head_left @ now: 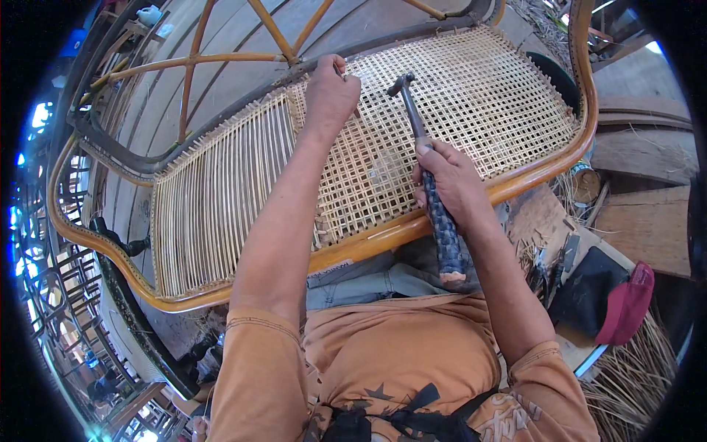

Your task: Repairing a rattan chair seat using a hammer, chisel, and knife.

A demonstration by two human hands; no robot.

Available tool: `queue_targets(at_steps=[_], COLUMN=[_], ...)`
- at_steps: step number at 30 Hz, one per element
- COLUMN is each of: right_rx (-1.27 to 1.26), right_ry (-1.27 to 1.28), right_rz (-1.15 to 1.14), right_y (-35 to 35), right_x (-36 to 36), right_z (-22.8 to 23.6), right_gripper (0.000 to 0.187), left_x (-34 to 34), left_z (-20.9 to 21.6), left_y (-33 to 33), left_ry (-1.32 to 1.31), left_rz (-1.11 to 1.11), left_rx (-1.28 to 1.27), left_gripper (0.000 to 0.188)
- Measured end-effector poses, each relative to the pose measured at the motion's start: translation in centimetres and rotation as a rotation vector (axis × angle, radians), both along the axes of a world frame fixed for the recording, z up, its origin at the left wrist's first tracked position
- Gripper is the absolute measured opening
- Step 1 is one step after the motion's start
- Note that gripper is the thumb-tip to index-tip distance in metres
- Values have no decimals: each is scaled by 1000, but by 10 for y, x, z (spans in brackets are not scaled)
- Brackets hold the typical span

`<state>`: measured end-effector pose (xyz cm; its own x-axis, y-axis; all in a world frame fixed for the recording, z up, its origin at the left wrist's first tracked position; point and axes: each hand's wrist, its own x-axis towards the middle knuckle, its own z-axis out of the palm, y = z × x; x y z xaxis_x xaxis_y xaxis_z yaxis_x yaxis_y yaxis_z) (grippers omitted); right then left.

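Observation:
Across my lap lies a rattan furniture frame (368, 244) of glossy golden-brown poles. Its panel of woven cane (471, 96) has an open lattice on the right, while parallel pale strands (213, 195) run across the left part. My left hand (331, 94) is closed in a pinch over the far edge of the panel; whatever its fingers hold is too small to make out. In my right hand (455, 184) is a hammer (444, 228), gripped by its dark wrapped handle. The hammer's metal head points away from me, above the lattice and right of my left hand.
Rattan poles (199, 59) and a dark curved rail stand beyond the panel. At right are wooden boards (641, 228), hand tools (541, 272), a maroon and black cloth item (627, 306) and a bundle of thin strips (633, 376). More frames (62, 287) crowd the left.

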<state>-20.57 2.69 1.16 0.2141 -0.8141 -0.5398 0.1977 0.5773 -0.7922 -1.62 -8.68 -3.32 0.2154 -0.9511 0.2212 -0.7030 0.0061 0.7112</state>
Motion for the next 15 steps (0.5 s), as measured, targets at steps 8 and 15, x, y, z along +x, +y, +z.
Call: queue_targets(at_steps=[8, 15], right_rx=[49, 71], right_ry=[-4, -48], right_rz=[-72, -106], right_y=[-2, -1], right_x=[8, 10], right_z=[1, 4], right_gripper=[24, 26], left_x=[2, 7], left_z=[-3, 1], left_y=[-2, -13], left_ry=[-15, 121], left_rz=[-23, -16], left_rx=[9, -52], left_gripper=[22, 17])
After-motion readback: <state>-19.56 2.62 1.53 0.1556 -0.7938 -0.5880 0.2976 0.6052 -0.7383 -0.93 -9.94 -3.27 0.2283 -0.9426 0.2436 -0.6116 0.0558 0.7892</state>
